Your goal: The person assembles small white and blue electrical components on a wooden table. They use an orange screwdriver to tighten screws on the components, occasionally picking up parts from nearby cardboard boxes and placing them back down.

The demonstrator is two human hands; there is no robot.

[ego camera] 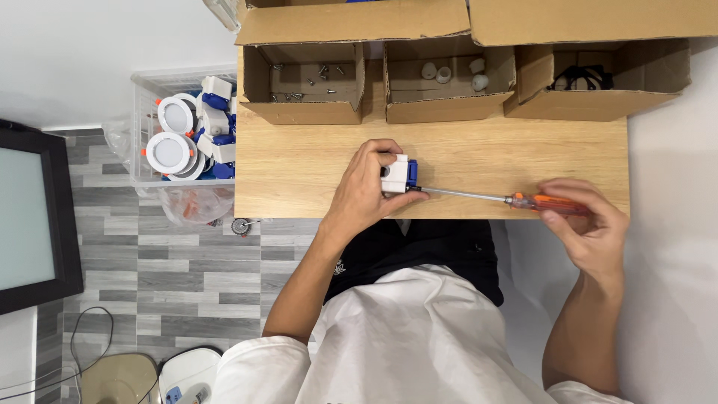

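Half-hidden white box (396,176), left hand (364,193) covering

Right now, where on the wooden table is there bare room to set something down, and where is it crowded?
The wooden table is bare on its left, between the screw box and the front edge, and on its right, between the box of black parts and the screwdriver. The back edge is crowded with boxes; front centre, the left hand holds a small white and blue unit, the right hand the screwdriver.

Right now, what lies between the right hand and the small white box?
Only the screwdriver's metal shaft, running from the right hand to the white box over bare table, in the head view.
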